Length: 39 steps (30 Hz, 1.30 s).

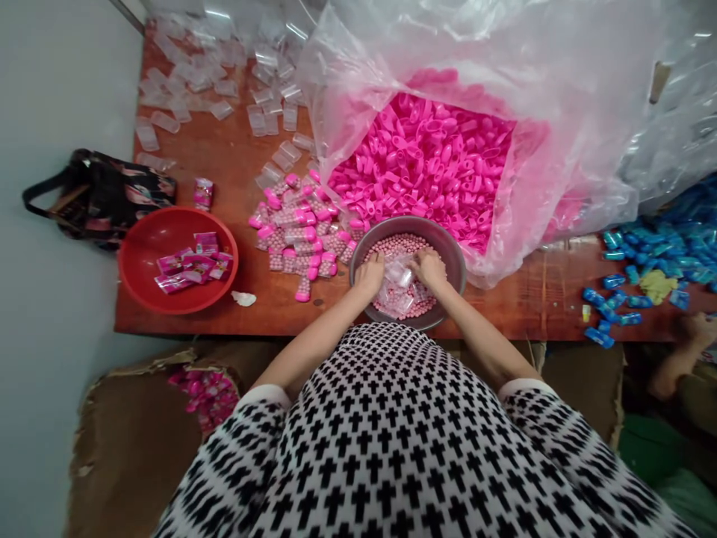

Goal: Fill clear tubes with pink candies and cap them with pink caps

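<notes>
Both my hands are inside a grey metal bowl [448, 246] at the table's near edge. The bowl holds small pink beads [403, 243] and several clear plastic tubes [399, 278]. My left hand [370, 273] is curled over the beads and tubes at the bowl's left side. My right hand [430, 269] is curled over them at the right. What each hand grips is hidden under the fingers. Just left of the bowl lies a heap of filled tubes with pink caps [299, 228].
A big clear bag [504, 149] of loose pink caps [426, 157] stands behind the bowl. Empty clear tubes [224, 82] cover the far table. A red bowl [140, 276] with pink packets sits at left, beside a dark handbag [98, 194]. Blue capped tubes [650, 254] lie right, near another person's hand [697, 329].
</notes>
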Tool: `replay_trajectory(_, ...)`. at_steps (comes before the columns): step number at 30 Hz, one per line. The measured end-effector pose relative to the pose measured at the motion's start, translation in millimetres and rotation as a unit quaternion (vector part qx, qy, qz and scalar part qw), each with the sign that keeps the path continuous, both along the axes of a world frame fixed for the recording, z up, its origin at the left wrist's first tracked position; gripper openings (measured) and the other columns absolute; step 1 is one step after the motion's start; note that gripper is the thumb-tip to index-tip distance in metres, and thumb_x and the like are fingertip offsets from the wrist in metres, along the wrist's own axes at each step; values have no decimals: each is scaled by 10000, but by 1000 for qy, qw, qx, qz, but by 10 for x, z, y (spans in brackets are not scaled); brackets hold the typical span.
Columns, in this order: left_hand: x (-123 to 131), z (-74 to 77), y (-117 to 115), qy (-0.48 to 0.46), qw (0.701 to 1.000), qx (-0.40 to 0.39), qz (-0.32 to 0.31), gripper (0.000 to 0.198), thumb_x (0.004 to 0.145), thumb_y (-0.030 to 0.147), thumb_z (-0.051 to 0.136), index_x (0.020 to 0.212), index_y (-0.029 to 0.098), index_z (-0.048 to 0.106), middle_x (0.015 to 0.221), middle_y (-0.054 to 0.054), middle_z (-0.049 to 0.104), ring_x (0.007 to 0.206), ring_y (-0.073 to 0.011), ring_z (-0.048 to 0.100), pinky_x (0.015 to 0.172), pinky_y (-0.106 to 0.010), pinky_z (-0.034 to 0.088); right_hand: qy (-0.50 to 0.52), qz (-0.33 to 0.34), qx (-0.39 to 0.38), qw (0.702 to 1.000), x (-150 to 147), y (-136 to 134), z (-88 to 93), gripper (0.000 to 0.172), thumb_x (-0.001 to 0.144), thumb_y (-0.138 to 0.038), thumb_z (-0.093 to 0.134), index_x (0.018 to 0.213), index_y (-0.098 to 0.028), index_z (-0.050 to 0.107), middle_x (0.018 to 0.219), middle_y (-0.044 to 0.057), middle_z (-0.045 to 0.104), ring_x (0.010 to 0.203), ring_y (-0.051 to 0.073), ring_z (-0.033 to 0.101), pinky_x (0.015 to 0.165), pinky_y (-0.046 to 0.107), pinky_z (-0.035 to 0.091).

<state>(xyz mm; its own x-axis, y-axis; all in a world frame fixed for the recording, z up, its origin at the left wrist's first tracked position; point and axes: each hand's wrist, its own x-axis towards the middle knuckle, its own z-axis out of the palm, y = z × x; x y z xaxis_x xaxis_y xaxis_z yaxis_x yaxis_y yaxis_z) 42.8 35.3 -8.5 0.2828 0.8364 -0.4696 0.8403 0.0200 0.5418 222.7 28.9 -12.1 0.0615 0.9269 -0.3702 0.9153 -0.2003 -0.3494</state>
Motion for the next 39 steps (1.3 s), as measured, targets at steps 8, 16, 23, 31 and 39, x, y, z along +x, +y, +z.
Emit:
replay_trajectory(8, -58, -53, 26, -105, 991, 67, 47, 222, 838, 259, 569, 1031, 150, 579, 924, -80, 664, 849, -214, 627, 782, -291, 445, 286, -101, 102, 948, 306, -77, -53, 311, 710, -380, 636, 918, -158, 567, 798, 9, 633, 708, 143, 575, 700, 272, 458)
replay_trajectory(16, -140, 22, -103, -250, 953, 112, 131, 252, 809, 299, 595, 1039, 198, 608, 806, 10, 662, 695, -139, 585, 671, -227, 424, 50, 56, 96, 993, 334, -18, 248, 344, 857, -262, 494, 1166, -180, 623, 1097, 125, 636, 989, 263, 584, 871, 402, 447)
replay_trajectory(23, -129, 84, -248, -275, 944, 90, 158, 256, 779, 330, 626, 971, 166, 670, 858, -21, 685, 739, -139, 598, 688, -226, 432, 400, 56, 38, 914, -59, -17, 272, 388, 802, -430, 610, 1110, -200, 658, 1077, 66, 679, 1007, 216, 601, 913, 367, 448)
replay_trajectory(31, 61, 357, -311, -288, 934, -63, 203, 158, 731, 265, 633, 795, 130, 683, 580, 26, 624, 531, -107, 563, 534, -199, 408, 609, -335, 29, 718, -383, -117, 122, 261, 708, -433, 688, 715, -177, 639, 684, -7, 662, 608, 121, 587, 601, 247, 477)
replay_trajectory(39, 70, 381, -180, -284, 935, 12, 211, 146, 765, 195, 612, 885, 159, 687, 859, -21, 719, 761, -135, 642, 707, -225, 471, 588, -283, 23, 758, -250, 73, 221, 212, 676, -362, 714, 787, -186, 673, 778, -7, 702, 696, 124, 611, 651, 237, 480)
